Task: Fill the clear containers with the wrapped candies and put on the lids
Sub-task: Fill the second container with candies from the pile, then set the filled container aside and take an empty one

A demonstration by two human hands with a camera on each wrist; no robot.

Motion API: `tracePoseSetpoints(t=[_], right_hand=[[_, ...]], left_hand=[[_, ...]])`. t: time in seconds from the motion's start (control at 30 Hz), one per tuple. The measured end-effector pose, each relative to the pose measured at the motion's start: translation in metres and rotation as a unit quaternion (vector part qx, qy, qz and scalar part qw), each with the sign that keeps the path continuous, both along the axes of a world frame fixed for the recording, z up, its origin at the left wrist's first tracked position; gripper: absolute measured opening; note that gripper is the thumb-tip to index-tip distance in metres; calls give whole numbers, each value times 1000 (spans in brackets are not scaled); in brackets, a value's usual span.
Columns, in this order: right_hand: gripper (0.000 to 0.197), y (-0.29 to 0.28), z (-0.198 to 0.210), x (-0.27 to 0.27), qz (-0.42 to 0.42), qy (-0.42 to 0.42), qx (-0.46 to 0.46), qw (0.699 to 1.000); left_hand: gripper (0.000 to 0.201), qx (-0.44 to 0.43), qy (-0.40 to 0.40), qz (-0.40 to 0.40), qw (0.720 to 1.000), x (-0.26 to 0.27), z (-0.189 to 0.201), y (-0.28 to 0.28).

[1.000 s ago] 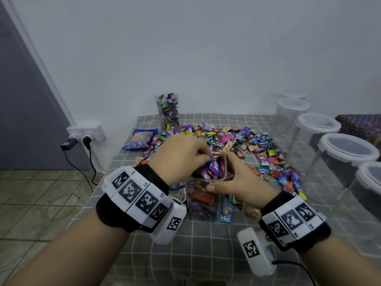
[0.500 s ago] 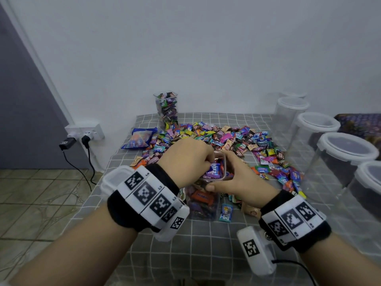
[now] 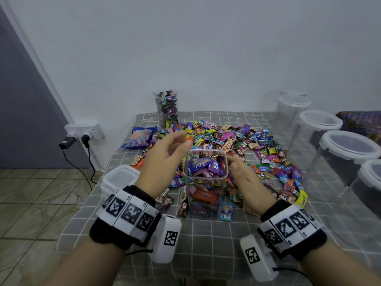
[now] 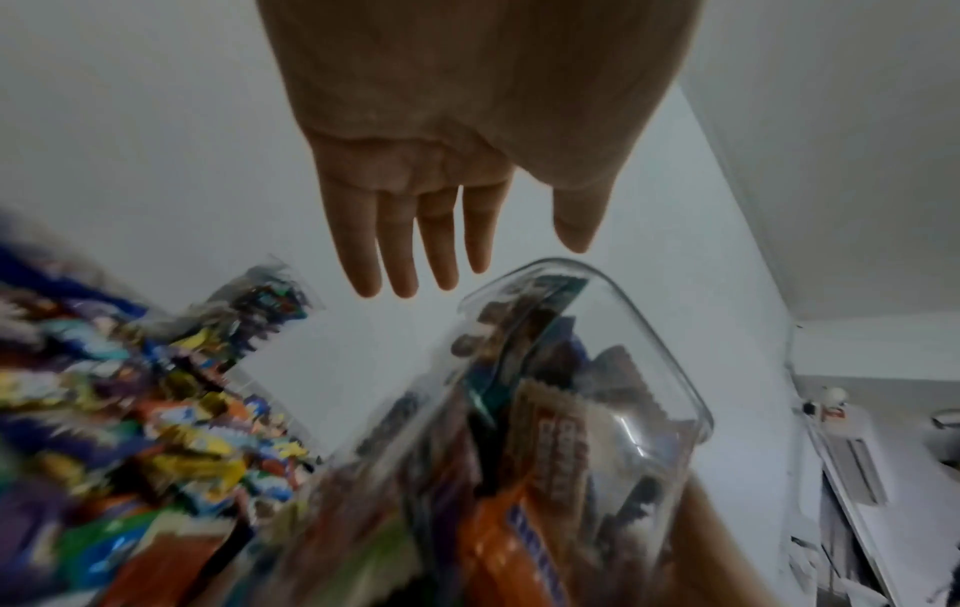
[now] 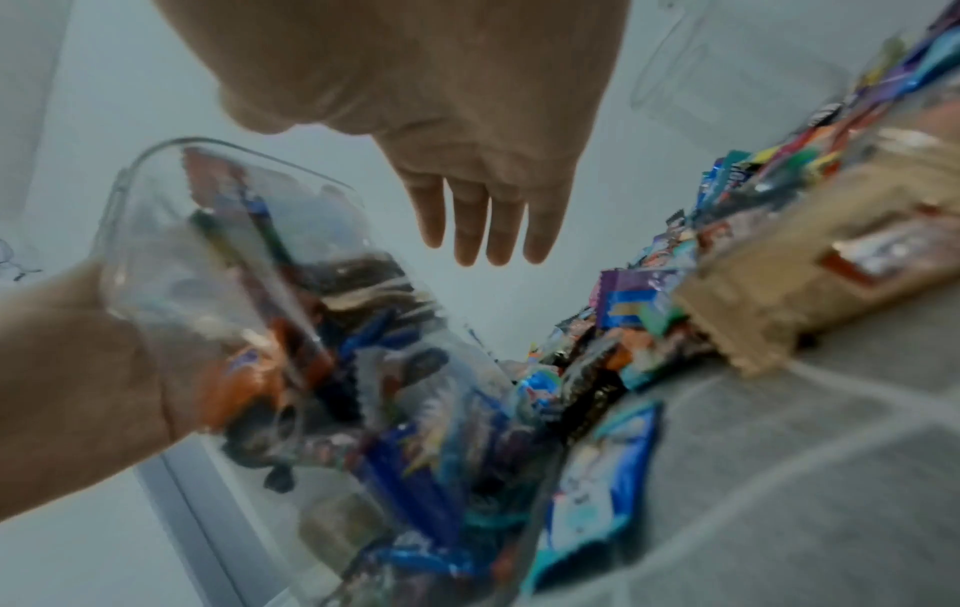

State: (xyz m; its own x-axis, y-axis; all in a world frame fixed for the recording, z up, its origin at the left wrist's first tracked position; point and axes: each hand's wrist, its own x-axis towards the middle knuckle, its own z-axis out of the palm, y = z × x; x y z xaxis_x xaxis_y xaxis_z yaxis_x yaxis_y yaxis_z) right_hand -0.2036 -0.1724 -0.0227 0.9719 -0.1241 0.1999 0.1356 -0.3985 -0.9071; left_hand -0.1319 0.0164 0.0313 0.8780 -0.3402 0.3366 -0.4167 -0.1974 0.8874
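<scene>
- The left hand (image 3: pixel 162 159) has its fingers (image 4: pixel 395 246) straight and loosely spread, holding nothing; in the left wrist view they hang above the rim of the clear container (image 3: pixel 205 182) without touching it.
- The right hand (image 3: pixel 245 180) is likewise released, its fingers (image 5: pixel 488 221) extended and together in the right wrist view, with nothing between them; in the head view it lies just beside the container's right wall, and I cannot tell whether it touches.
- The clear container stands upright between the two hands on the checked grey tablecloth (image 3: pixel 206 244), without a lid, filled to the rim with wrapped candies; a purple wrapper lies on top.
- A white square lid (image 3: pixel 119 177) lies on the cloth just left of the left wrist.
- Behind the hands a wide heap of loose wrapped candies (image 3: pixel 237 139) spreads over the cloth.
- A second filled container (image 3: pixel 166 106) stands at the back by the wall, also without a lid, with a blue candy bag (image 3: pixel 140 137) lying near it.
- Along the right side stand round lidded jars (image 3: pixel 348 153) in a row.
</scene>
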Motion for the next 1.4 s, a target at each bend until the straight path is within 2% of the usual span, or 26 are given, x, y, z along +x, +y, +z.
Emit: tracePoseSetpoints(t=[0.03, 0.1, 0.17, 0.2, 0.3, 0.4, 0.53, 0.63, 0.77, 0.87, 1.1, 1.2, 1.3, 1.4], right_hand=[[89, -1, 0, 0, -25, -1, -1, 1000], [68, -4, -2, 0, -75, 20, -31, 996], [46, -12, -11, 5, -109, 51, -109, 987], [44, -18, -16, 8, -114, 75, -161, 977], [58, -30, -30, 16, -90, 157, -306, 935], [68, -35, -37, 22, -75, 184, -379, 904], [74, -36, -39, 24, -50, 248, -419, 872], [75, -33, -37, 23, -37, 280, -426, 859], [76, -32, -35, 22, -34, 287, -424, 858], [76, -32, -35, 22, -30, 291, -419, 859], [77, -34, -37, 24, -26, 294, -413, 861], [77, -35, -38, 25, -22, 295, -411, 862], [78, -36, -39, 25, -20, 292, -407, 865], [79, -37, -39, 25, -15, 295, -402, 867]], left_hand=[[49, 5, 25, -13, 1000, 0, -5, 1], [64, 16, 62, -44, 997, -1, -14, 2], [78, 13, 88, -81, 993, -3, -21, 2], [86, 4, 100, -97, 990, -4, -24, 1], [100, -30, 127, -132, 983, -8, -29, 0], [115, -39, 126, -164, 978, -9, -29, 1], [94, -25, 140, -201, 969, -10, -30, 0], [95, -20, 155, -203, 967, -9, -34, 3], [98, -6, 149, -169, 974, -6, -38, 3], [86, 13, 134, -142, 981, -1, -38, 2], [75, 0, 97, -135, 986, 23, 0, -5], [73, -9, 68, -95, 993, 44, 23, -15], [61, -40, 57, -50, 996, 77, 37, -32], [67, -53, 41, 16, 998, 121, 43, -55]])
